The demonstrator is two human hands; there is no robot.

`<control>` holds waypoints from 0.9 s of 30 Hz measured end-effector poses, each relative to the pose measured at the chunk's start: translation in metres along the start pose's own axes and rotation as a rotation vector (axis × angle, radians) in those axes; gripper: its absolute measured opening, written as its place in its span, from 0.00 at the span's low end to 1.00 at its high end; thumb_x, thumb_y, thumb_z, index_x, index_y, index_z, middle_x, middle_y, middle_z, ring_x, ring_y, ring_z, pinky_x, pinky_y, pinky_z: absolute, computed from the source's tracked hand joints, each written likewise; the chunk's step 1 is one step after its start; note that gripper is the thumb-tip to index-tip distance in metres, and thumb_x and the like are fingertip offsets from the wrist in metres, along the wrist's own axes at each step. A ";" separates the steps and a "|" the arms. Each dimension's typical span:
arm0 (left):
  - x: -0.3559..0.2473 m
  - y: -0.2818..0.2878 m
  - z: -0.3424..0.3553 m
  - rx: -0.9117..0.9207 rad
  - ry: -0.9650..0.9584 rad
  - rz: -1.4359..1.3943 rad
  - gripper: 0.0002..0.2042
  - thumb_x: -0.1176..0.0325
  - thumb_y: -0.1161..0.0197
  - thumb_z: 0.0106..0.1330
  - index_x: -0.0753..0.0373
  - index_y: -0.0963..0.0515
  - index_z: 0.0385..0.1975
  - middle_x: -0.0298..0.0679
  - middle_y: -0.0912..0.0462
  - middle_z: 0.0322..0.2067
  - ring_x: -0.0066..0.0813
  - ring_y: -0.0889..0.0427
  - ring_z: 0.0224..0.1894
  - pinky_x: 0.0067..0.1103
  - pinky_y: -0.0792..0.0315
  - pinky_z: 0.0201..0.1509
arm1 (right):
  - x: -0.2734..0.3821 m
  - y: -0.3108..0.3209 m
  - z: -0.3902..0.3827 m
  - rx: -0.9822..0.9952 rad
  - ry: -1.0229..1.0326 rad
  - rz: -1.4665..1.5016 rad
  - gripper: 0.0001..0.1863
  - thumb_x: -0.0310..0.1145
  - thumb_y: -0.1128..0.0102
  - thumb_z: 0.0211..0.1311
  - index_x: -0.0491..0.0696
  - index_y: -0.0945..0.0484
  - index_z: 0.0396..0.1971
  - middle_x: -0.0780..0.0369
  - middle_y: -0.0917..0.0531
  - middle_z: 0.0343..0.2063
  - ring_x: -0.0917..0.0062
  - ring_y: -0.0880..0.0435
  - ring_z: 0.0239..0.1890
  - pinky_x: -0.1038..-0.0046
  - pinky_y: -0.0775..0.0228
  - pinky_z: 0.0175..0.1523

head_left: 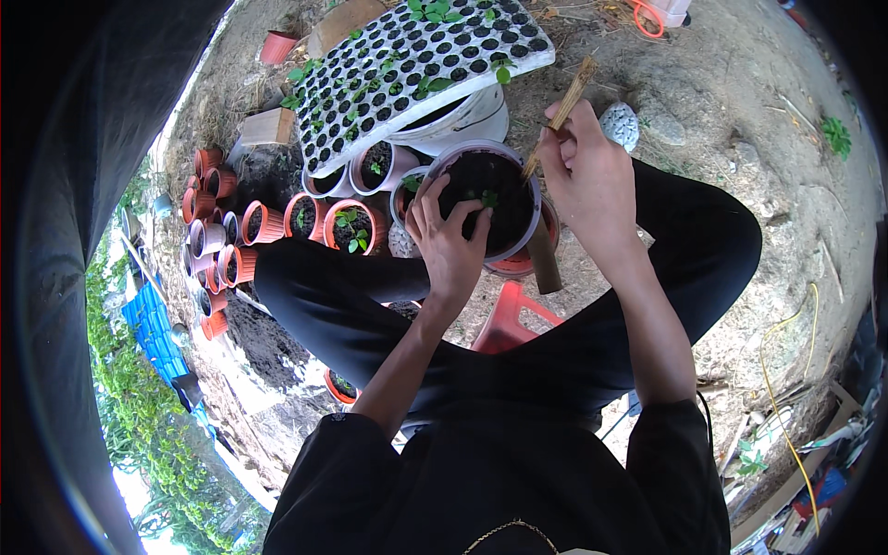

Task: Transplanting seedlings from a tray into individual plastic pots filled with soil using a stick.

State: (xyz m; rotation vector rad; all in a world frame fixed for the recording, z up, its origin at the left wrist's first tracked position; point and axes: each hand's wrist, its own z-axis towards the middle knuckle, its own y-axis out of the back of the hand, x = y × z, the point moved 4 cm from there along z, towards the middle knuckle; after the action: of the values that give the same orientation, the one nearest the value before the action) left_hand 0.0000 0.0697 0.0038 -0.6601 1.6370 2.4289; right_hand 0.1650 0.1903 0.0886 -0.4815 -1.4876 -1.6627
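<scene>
A round pot with a pale rim [535, 208] stands between my knees, filled with dark soil. In its middle is a small green seedling [488, 198]. My left hand [449, 236] reaches over the near left side of the pot, with thumb and forefinger closed at the seedling's base and the other fingers resting at the rim and soil. The fingertips partly hide the stem. My right hand [585, 171] grips a split bamboo stick [575, 92], tilted so that its lower end meets the soil by the pot's right rim.
A white seedling tray [435, 60] leans on a white bucket [472, 120] beyond the pot. Several orange and pale pots [264, 222] stand at the left. Below the pot are a brown tube [544, 264] and a red plastic stool [509, 319]. A speckled white object [620, 127] lies right.
</scene>
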 end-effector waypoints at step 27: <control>0.042 0.067 0.059 0.178 -0.085 -0.060 0.08 0.65 0.32 0.65 0.62 0.18 0.37 0.39 0.21 0.48 0.42 0.20 0.52 0.38 0.28 0.58 | 0.009 -0.010 -0.007 0.108 0.056 0.284 0.10 0.23 0.39 0.67 0.40 0.26 0.46 0.55 0.13 0.31 0.76 0.10 0.34 0.75 0.20 0.42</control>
State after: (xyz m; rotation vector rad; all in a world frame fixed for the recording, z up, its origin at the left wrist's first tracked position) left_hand -0.0777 0.0911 0.0608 -0.5612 1.7468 2.2061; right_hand 0.1538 0.1799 0.0875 -0.5541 -1.3894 -1.3570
